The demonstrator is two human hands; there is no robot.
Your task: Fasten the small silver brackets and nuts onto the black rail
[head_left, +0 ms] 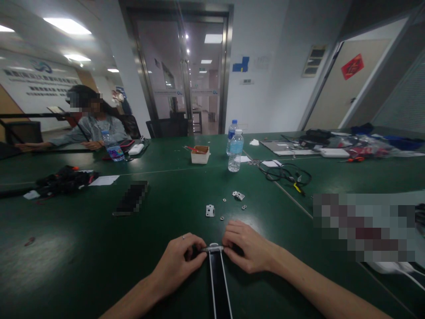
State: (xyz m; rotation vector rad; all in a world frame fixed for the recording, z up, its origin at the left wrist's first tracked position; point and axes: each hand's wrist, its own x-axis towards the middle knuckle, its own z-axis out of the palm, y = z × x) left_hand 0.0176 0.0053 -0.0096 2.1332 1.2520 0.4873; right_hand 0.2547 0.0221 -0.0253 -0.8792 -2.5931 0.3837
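A long dark strip with two pale, straight edges (pixel 212 283) runs from the bottom of the view up to a short metal crosspiece (pixel 214 249). My left hand (pixel 181 257) pinches the crosspiece's left end between thumb and fingers. At its right end my right hand (pixel 244 248) is closed in the same way, its fingertips partly hidden. Just beyond the hands lie a flat metal bracket with holes (pixel 210 211) and a second bracket (pixel 238 195), tilted. Several small metal rings or nuts, one of them a ring (pixel 222 218), are scattered around them.
Two water bottles, the nearer one (pixel 235 153) half hiding the other, stand beyond the brackets, with a small box (pixel 200 155) to their left. Black cables (pixel 285 173) lie to the right, a dark phone-like slab (pixel 132 199) to the left. Another person (pixel 99 126) sits at the far left.
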